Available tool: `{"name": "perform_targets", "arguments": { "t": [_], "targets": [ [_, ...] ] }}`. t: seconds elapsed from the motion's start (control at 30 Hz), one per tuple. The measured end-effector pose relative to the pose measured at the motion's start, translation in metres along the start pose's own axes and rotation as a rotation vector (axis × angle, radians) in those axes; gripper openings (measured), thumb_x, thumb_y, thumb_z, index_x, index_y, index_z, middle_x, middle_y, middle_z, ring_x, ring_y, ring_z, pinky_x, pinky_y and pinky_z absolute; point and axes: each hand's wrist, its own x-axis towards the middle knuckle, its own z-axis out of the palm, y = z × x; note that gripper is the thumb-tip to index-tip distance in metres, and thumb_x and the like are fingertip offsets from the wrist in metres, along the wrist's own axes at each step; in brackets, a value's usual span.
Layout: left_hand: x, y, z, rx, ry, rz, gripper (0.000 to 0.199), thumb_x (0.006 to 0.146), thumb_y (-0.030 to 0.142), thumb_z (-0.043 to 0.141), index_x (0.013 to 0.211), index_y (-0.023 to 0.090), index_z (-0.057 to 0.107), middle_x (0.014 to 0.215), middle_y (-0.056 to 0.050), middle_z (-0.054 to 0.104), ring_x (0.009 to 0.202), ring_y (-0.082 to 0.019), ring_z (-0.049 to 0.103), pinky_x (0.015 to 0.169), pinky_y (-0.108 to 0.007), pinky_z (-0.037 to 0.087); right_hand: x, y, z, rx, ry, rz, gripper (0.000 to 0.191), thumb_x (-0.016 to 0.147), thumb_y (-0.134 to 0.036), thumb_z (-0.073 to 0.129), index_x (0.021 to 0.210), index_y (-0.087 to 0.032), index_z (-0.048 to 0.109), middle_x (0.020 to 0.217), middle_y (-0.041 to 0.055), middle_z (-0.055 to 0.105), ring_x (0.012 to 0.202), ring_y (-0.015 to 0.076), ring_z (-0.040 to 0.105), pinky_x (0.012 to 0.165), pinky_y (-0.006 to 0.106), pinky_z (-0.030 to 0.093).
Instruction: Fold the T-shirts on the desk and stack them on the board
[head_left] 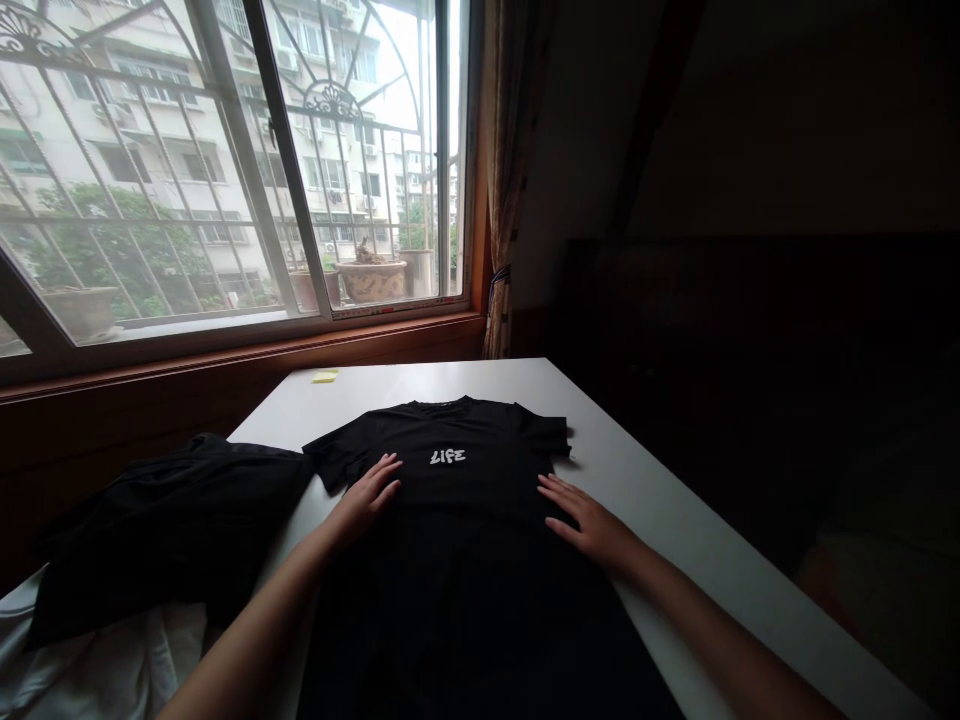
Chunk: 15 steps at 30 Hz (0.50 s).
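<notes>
A black short-sleeved T-shirt (465, 540) lies spread out on the white table (600, 425), its collar toward the far end. Small white lettering shows on its chest. My left hand (367, 495) rests on the left side of the shirt below the sleeve, fingers stretched out and pointing toward the lettering. On the shirt's right edge lies my right hand (585, 515), also flat, with its fingers apart. Neither hand grips the cloth. The shirt's lower end runs out of the picture at the bottom.
Dark clothing (172, 520) is heaped at the table's left edge, with white cloth (112, 660) under it. A yellow sticky note (325, 377) lies near the far left corner. Behind the table are a barred window (330, 150) and a tied curtain (499, 290). The right side is dark.
</notes>
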Motion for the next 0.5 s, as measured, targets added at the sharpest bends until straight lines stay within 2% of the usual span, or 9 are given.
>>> {"name": "perform_targets", "arguments": {
  "t": [0.07,0.13,0.27,0.37,0.5],
  "targets": [
    [-0.035,-0.005,0.0,-0.009,0.0,0.066,0.048,0.105,0.042,0.037,0.15,0.025,0.046,0.161,-0.005,0.039,0.149,-0.022,0.034,0.121,-0.042,0.033,-0.019,-0.004,-0.002,-0.001,0.0,0.004,0.062,0.097,-0.059,0.049,0.151,-0.027,0.048,0.161,0.0047,0.038,0.15,0.0294,0.03,0.124,0.052,0.023],
    [-0.069,-0.01,0.001,0.014,0.046,0.208,0.046,0.104,0.041,0.043,0.148,0.028,0.049,0.157,-0.006,0.045,0.146,-0.027,0.038,0.12,-0.052,0.034,-0.036,-0.009,-0.002,-0.002,0.001,0.015,0.06,0.097,-0.059,0.049,0.15,-0.03,0.048,0.161,0.0028,0.038,0.15,0.0299,0.03,0.124,0.053,0.022],
    [-0.126,-0.009,0.001,0.108,0.091,0.298,0.05,0.102,0.038,0.051,0.152,0.031,0.043,0.156,-0.006,0.046,0.145,-0.029,0.041,0.116,-0.053,0.039,-0.058,-0.022,-0.004,0.005,-0.014,0.024,0.058,0.097,-0.059,0.05,0.149,-0.033,0.05,0.162,0.0021,0.037,0.15,0.0312,0.03,0.123,0.056,0.023],
    [-0.159,0.007,-0.006,0.133,0.102,0.32,0.048,0.1,0.032,0.056,0.148,0.032,0.048,0.15,-0.005,0.053,0.14,-0.027,0.048,0.114,-0.049,0.043,-0.069,-0.031,-0.008,0.01,-0.019,0.038,0.058,0.097,-0.06,0.051,0.147,-0.032,0.052,0.161,0.004,0.039,0.149,0.0321,0.031,0.122,0.057,0.023],
    [-0.192,0.05,-0.022,0.092,0.08,0.331,0.033,0.096,0.024,0.062,0.128,0.033,0.063,0.127,-0.002,0.067,0.119,-0.021,0.065,0.111,-0.042,0.049,-0.085,-0.045,-0.015,0.042,-0.027,0.027,0.05,0.098,-0.054,0.052,0.142,-0.032,0.058,0.159,0.0043,0.043,0.149,0.0332,0.031,0.121,0.058,0.027]
  ]
}}
